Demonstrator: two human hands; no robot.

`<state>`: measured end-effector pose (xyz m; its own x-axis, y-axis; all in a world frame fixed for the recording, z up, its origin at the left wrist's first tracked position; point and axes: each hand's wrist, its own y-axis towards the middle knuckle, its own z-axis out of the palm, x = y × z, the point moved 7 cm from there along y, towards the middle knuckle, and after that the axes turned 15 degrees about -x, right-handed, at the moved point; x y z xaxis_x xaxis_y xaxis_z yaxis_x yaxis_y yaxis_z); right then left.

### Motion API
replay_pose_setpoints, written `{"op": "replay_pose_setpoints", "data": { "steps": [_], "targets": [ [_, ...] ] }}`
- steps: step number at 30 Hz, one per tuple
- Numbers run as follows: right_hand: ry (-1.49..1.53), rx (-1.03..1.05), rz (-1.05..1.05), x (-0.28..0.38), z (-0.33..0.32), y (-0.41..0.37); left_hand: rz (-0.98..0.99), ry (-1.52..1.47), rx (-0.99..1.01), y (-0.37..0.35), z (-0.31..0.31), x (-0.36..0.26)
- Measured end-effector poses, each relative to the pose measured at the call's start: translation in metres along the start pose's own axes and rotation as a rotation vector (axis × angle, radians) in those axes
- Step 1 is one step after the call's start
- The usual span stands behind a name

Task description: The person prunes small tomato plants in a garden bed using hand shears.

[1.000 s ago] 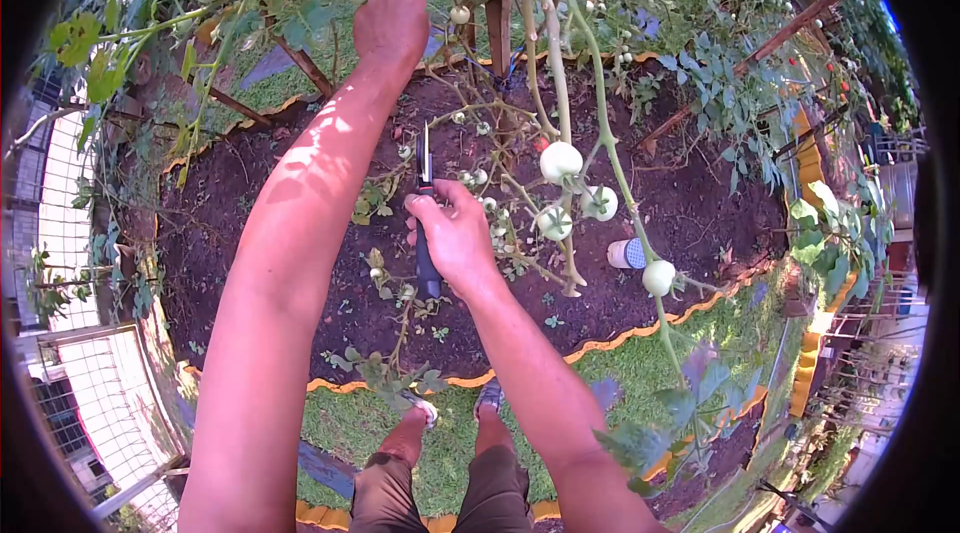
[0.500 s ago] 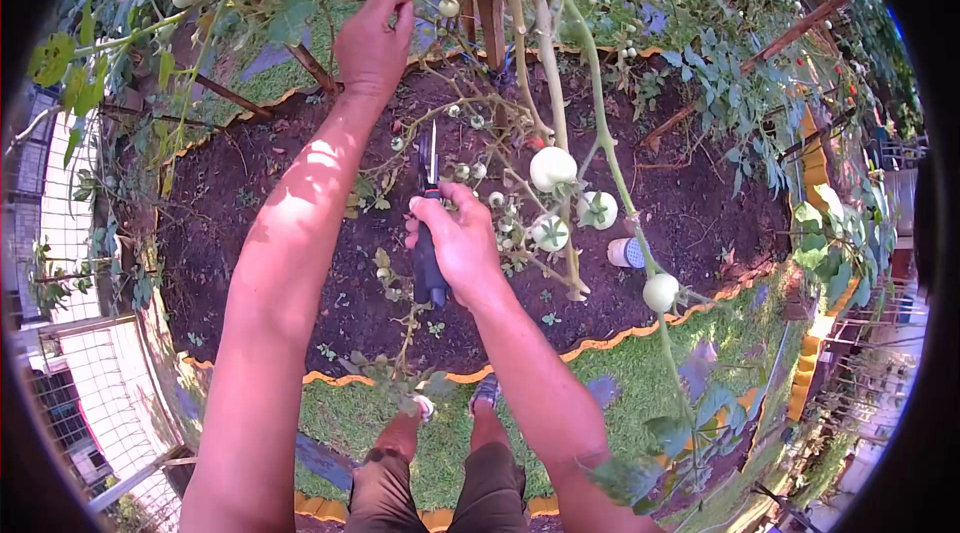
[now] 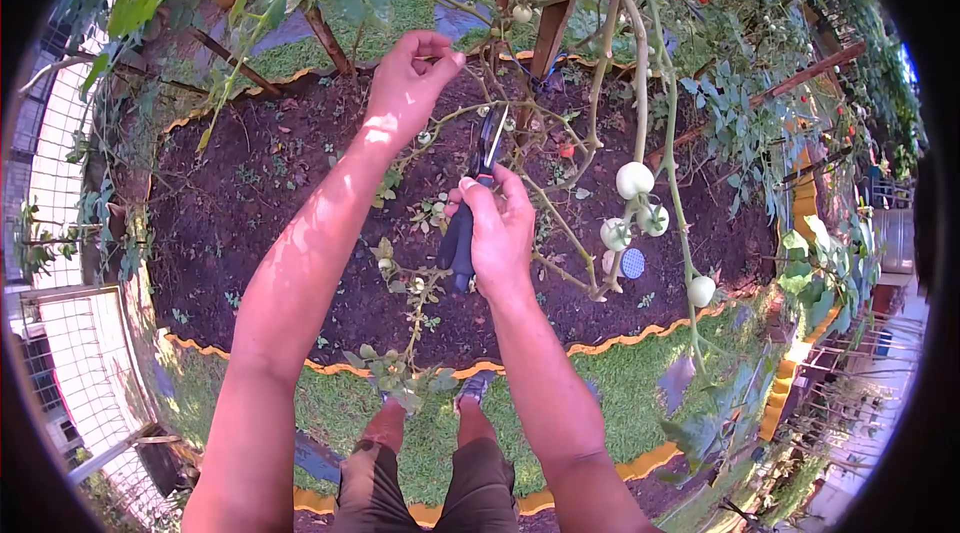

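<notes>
My right hand (image 3: 500, 233) is wrapped around the dark handles of pruning shears (image 3: 490, 141), whose blades point up and away among thin tomato stems. Ahead of it and to the left, my left hand (image 3: 412, 85) is raised, thumb and fingers curled together beside a stem; whatever may be in the pinch is hidden. A bare branching stem (image 3: 560, 225) runs down to the right of the shears. Green tomatoes (image 3: 634, 179) hang in a cluster there, and a lone green tomato (image 3: 702, 291) hangs lower right. A small red tomato (image 3: 567, 150) shows behind the stems.
A wooden stake (image 3: 562, 18) rises behind the plant. Wavy yellow edging (image 3: 590, 347) borders the dark soil bed (image 3: 250, 233). A blue-and-white round object (image 3: 632, 263) lies on the soil. Leafy vines (image 3: 740, 103) crowd the right side, and white wire mesh (image 3: 100, 333) stands left.
My view has shifted, so the hanging tomatoes sit farther right. The left hand has turned and its fingers now point right, toward the stems. The shears remain in my right hand.
</notes>
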<state>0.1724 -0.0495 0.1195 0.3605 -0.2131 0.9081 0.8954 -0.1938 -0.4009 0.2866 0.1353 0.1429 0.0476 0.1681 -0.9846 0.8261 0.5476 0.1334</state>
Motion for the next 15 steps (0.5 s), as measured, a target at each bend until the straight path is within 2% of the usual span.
{"op": "replay_pose_setpoints", "data": {
  "steps": [4,5,8,9,12,15],
  "targets": [
    [-0.043,-0.09,-0.171,0.023,0.004,0.008,-0.058,-0.226,0.078,-0.008,0.034,-0.031],
    [-0.114,-0.113,-0.206,0.027,0.003,0.012,-0.03,-0.246,0.038,-0.011,0.037,-0.037],
    [-0.532,-0.25,-0.325,0.058,0.003,0.016,-0.016,-0.239,0.017,-0.009,0.037,-0.034],
    [-0.575,-0.279,-0.363,0.068,0.004,0.013,0.022,-0.188,-0.071,-0.007,0.032,-0.033],
    [-0.72,-0.292,-0.436,0.086,0.013,0.011,0.015,-0.222,-0.084,-0.003,0.027,-0.021],
    [-0.773,-0.253,-0.483,0.093,0.024,0.016,0.027,-0.126,-0.065,-0.001,0.024,-0.02]
  ]
}}
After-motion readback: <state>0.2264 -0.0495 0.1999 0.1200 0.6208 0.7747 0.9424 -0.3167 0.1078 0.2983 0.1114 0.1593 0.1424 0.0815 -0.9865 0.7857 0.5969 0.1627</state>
